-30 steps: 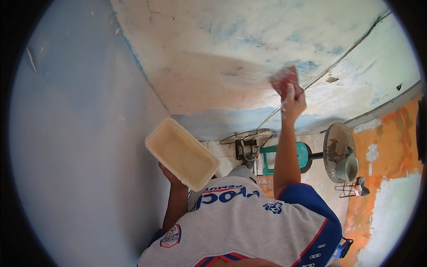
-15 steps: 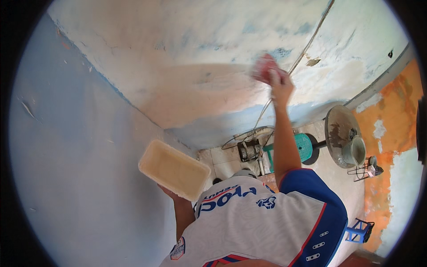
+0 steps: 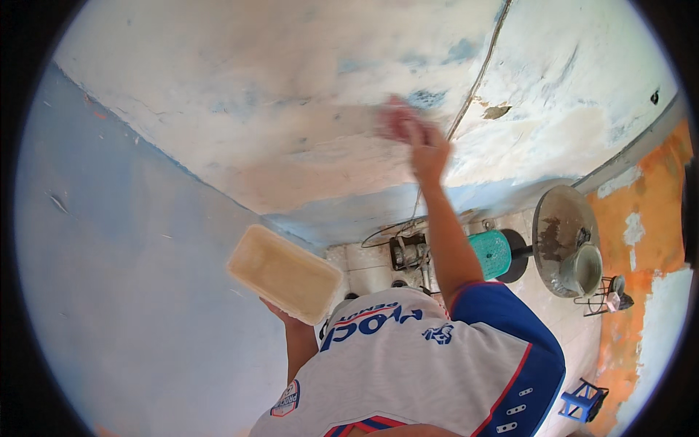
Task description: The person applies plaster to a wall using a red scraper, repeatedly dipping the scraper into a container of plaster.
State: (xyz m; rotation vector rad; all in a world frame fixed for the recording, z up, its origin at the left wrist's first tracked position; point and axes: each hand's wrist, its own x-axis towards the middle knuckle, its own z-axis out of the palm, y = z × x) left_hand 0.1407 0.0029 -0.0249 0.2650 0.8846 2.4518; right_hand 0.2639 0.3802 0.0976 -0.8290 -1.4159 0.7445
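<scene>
My left hand (image 3: 279, 312) grips a rectangular cream-coloured plastic tub (image 3: 285, 275) from beneath its near side, its fingers mostly hidden under it. The tub's inside shows a pale tan tint. My right hand (image 3: 429, 149) is stretched out to the patchy wall (image 3: 291, 164) with its fingers closed round a red pad (image 3: 397, 119). Motion smears the pad, so its exact kind is unclear; it appears to be against the wall. White, peach and blue patches cover that wall, and a dark blue patch lies just beyond the pad.
A cable (image 3: 480, 69) runs down the wall. Below are a small pump (image 3: 409, 253), a turquoise stool (image 3: 491, 255), and a round table (image 3: 551, 218) bearing a grey pot (image 3: 582, 271). At lower right stands a blue stool (image 3: 582, 402). A blue wall (image 3: 138, 291) closes in on the left.
My right hand has swept left along the wall with the red pad. My left hand still holds the tub in nearly the same place. The view has shifted slightly.
</scene>
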